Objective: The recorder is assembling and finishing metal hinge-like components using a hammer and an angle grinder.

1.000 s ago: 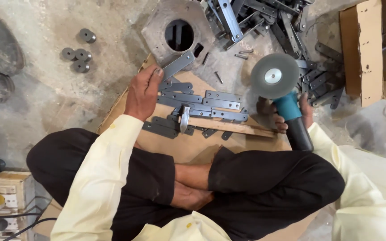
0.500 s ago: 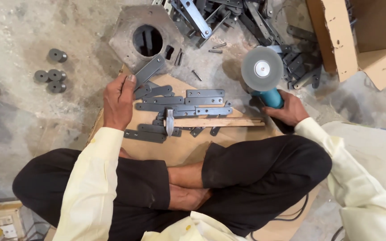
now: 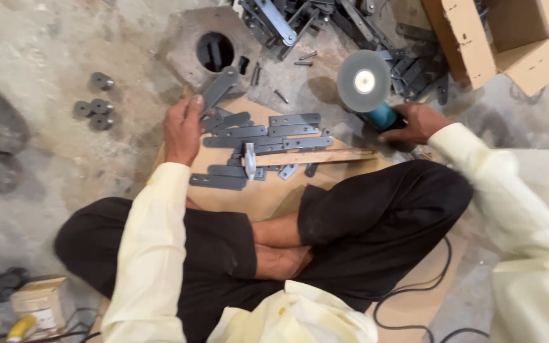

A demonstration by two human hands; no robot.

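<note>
I sit cross-legged on a brown board (image 3: 255, 197). My left hand (image 3: 182, 127) grips one end of a flat grey metal bar (image 3: 219, 89) that points up and to the right. Several similar perforated metal strips (image 3: 268, 136) lie on the board beside it, along with a hammer (image 3: 306, 157) with a wooden handle. My right hand (image 3: 414, 122) holds the teal body of an angle grinder (image 3: 366, 86), its round grey disc facing up, resting on the floor to the right of the strips.
A square metal plate with a round hole (image 3: 214, 51) lies beyond the board. A heap of metal brackets (image 3: 325, 22) is at the top. An open cardboard box (image 3: 500, 38) stands top right. Small round metal discs (image 3: 96, 105) sit at the left. A small carton (image 3: 39, 302) is bottom left.
The view has shifted, so everything sits further right and lower. My left hand has closed around the end of a metal bar; my right hand keeps hold of the grinder.
</note>
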